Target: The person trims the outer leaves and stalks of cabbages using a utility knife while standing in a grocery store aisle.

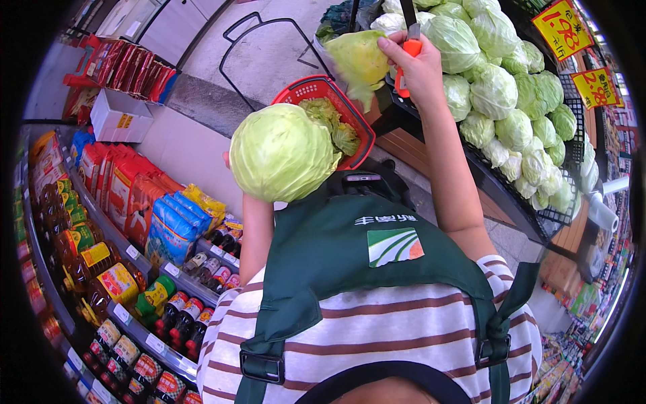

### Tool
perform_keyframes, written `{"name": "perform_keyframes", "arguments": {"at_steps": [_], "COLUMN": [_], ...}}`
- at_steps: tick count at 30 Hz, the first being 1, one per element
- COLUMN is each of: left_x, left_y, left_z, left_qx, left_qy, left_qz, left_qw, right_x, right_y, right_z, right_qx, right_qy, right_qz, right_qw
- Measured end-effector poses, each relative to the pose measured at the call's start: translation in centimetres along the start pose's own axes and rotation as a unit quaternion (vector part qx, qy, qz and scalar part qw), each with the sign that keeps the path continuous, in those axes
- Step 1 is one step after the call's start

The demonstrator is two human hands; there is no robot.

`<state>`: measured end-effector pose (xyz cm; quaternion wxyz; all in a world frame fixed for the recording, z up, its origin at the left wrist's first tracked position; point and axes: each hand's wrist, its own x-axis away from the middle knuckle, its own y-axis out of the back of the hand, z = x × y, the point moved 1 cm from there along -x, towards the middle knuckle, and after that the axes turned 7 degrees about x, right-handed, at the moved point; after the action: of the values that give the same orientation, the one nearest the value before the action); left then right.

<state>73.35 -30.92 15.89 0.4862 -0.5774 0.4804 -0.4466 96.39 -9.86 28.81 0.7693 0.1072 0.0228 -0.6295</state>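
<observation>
A round pale-green cabbage [282, 152] rests on my left hand [226, 159], which is mostly hidden beneath it. My right hand [415, 56] grips a knife with an orange handle [402, 81], its dark blade pointing away from me. Between the thumb and fingers of the same hand hangs a torn yellow-green cabbage leaf [359, 59]. Below and between the hands stands a red plastic basket [364, 132], with loose leaves [333, 118] inside it. The cabbage overlaps the basket's near left side.
Many cabbages [492, 91] are piled on a black display rack [504, 194] at the right, under yellow price signs [562, 30]. Bottles and bags fill the curved shelves [141, 323] at the left. A black metal frame [229, 55] and a white box [118, 118] are ahead.
</observation>
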Motion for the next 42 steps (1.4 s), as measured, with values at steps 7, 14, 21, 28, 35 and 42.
{"name": "perform_keyframes", "arguments": {"at_steps": [7,14,21,28,35,42], "left_x": [0.7,0.6,-1.0,-3.0,-3.5,-2.8], "left_y": [-1.7,-5.6,-5.8,-8.2,-11.1,-8.1], "left_z": [-0.6,-0.9,0.3,4.1,4.3,3.3], "left_qx": [-0.029,-0.188,-0.256,-0.326,-0.377,-0.188], "left_qy": [-0.071,-0.028,0.032,0.054,0.080,0.190], "left_qz": [0.071,0.050,-0.021,-0.074,-0.026,-0.047], "left_qw": [0.995,0.980,0.966,0.941,0.922,0.962], "right_x": [1.3,4.6,9.1,10.3,10.4,7.2], "right_y": [-1.7,-2.3,-1.5,-2.1,-0.6,-1.3], "right_z": [-3.8,-3.5,-3.1,-3.7,-7.6,-1.6], "right_qx": [0.043,0.077,-0.193,-0.302,-0.429,-0.307], "right_qy": [-0.072,-0.164,-0.243,-0.372,-0.346,-0.184], "right_qz": [0.046,0.108,0.231,0.185,0.231,0.308], "right_qw": [0.995,0.978,0.922,0.858,0.802,0.882]}}
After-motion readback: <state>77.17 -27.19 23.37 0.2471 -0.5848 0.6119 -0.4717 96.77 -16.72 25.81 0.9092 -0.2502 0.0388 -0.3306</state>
